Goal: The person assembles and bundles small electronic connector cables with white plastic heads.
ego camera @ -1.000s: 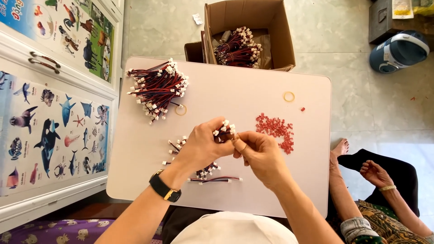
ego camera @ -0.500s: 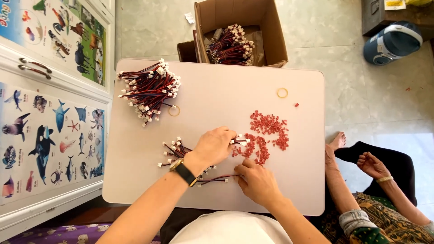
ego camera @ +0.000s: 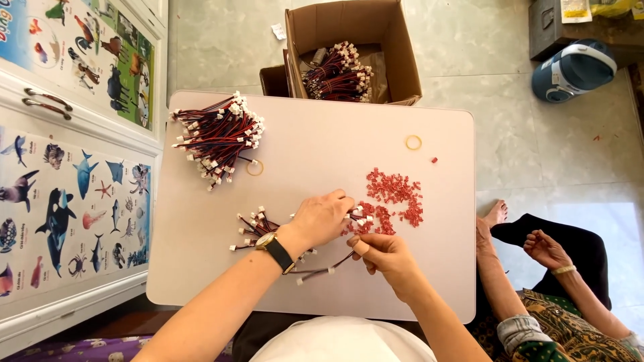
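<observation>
Head view, looking straight down. White table [ego camera: 322, 154] fills the middle; tiled floor [ego camera: 537, 147] beyond and to the right. Cabinet [ego camera: 74, 174] on the left, covered in animal posters. Cardboard box [ego camera: 396, 47] at the far edge of the table, open, with a heap of red-black wire leads [ego camera: 335, 74] inside. Blue-grey rice cooker [ego camera: 573, 67] on the floor, far right. Another person sits near right; their hand [ego camera: 547, 248] rests on a dark-clad leg, clear of the table.

On the table: large bundle of wire leads with white connectors [ego camera: 218, 137] far left, rubber band [ego camera: 255, 167] just beside it. Second rubber band [ego camera: 414, 142] far right. Pile of small red parts [ego camera: 396, 198] right of centre. Loose wire leads [ego camera: 258, 228] near left, partly under the left wrist.

Left hand [ego camera: 322, 218], black-strap watch on the wrist, reaches over to the near edge of the red pile; its grip is pinched together on a small cluster of white connectors [ego camera: 359, 216]. Right hand [ego camera: 382, 255] sits just near of that, fingers curled, thumb up; cannot tell if its grip is clamped on anything. A few wire leads [ego camera: 322, 271] lie between the two forearms.
</observation>
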